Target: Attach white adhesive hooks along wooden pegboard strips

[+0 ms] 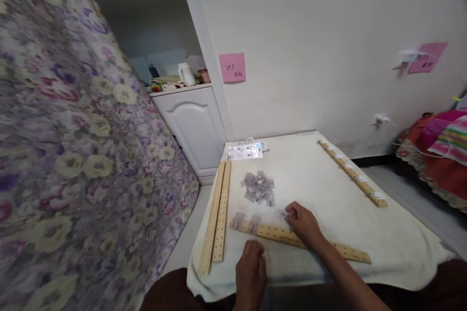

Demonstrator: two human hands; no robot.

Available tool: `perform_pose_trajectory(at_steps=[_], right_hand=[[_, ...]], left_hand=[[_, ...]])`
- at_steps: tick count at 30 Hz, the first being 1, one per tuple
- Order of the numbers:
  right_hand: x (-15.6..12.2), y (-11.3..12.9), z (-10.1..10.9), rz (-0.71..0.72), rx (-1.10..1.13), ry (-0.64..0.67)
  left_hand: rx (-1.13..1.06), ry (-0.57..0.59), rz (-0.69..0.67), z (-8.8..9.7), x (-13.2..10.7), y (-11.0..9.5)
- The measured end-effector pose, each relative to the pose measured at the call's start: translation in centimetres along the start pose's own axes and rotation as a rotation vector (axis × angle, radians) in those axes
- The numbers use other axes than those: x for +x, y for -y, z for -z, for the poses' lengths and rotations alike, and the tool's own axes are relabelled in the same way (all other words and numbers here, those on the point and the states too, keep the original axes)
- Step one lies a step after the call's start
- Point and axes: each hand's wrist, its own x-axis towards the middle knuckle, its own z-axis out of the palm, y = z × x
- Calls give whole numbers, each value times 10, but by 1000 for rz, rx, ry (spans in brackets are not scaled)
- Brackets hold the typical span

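My right hand [302,223] pinches a small clear plastic piece with a dark metal bit on it [282,214], just above a wooden strip with rows of holes [275,232]. My left hand [251,268] is curled closed at the near side of that strip; whether its fingers hold anything is hidden. Two similar pieces, a clear card [239,219] and another clear card [254,223], sit at the strip's left end. Beyond them lies a pile of small clear cards with metal bits [258,187]; their exact kind is too small to tell.
Two more holed wooden strips [215,214] lie along the left of the cloth-covered table [292,175]. Another strip [350,172] with several white pieces lies at the right. Clear packaging [244,151] lies at the back left. A floral curtain [91,155] hangs left.
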Motion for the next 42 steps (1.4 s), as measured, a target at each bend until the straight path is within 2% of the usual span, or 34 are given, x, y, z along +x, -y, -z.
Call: perform_pose_trajectory(at_steps=[4, 9, 15, 20, 23, 25, 31, 39, 42], right_hand=[[1, -2, 2, 34, 192, -27], [-2, 3, 7, 20, 435, 115], [-10, 23, 5, 186, 333, 232], [-18, 33, 1, 252, 252, 296], [-26, 39, 6, 308, 254, 335], [-31, 44, 11, 348, 248, 358], [-37, 53, 20, 416, 216, 366], [-33, 46, 14, 361, 213, 310], [-26, 36, 9, 287, 253, 340]], left_hand=[[-27, 16, 20, 2, 2, -2], [-60, 26, 14, 2, 3, -5], [-181, 22, 87, 2, 2, -18], [-422, 27, 342, -1, 1, -33], [-638, 56, 496, -8, 2, -35], [-722, 68, 545, -13, 3, -32], [-747, 64, 541, -18, 4, -30], [-744, 88, 532, -20, 1, -34], [-594, 81, 467, -14, 0, -33]])
